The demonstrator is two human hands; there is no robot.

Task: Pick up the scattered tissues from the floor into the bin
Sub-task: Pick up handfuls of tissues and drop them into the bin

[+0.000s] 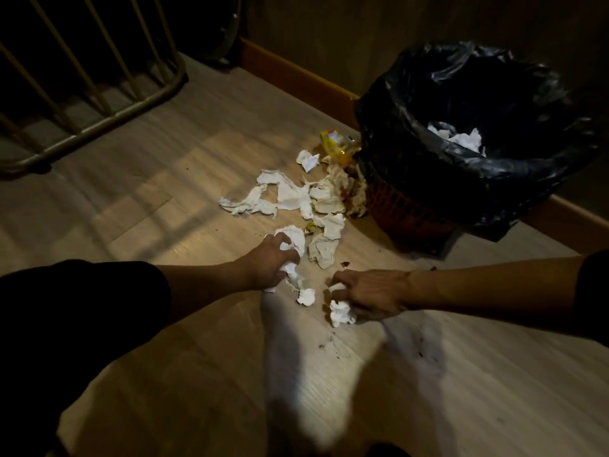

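Note:
Several crumpled white tissues (290, 196) lie scattered on the wooden floor left of the bin (412, 212), a brown basket lined with a black bag. White tissues (461, 138) show inside the bag. My left hand (267, 262) is closed around a wad of tissues (291, 270) on the floor. My right hand (365, 291) pinches a small tissue (337, 287) at its fingertips, and a crumpled ball (342, 313) lies just under it. One small tissue ball (306, 296) sits between the two hands.
A yellow wrapper (336, 146) lies against the bin's left side. A metal railing (99, 103) runs across the upper left. A wooden skirting board (296, 74) lines the wall behind. Dark crumbs (421, 347) dot the floor near my right arm.

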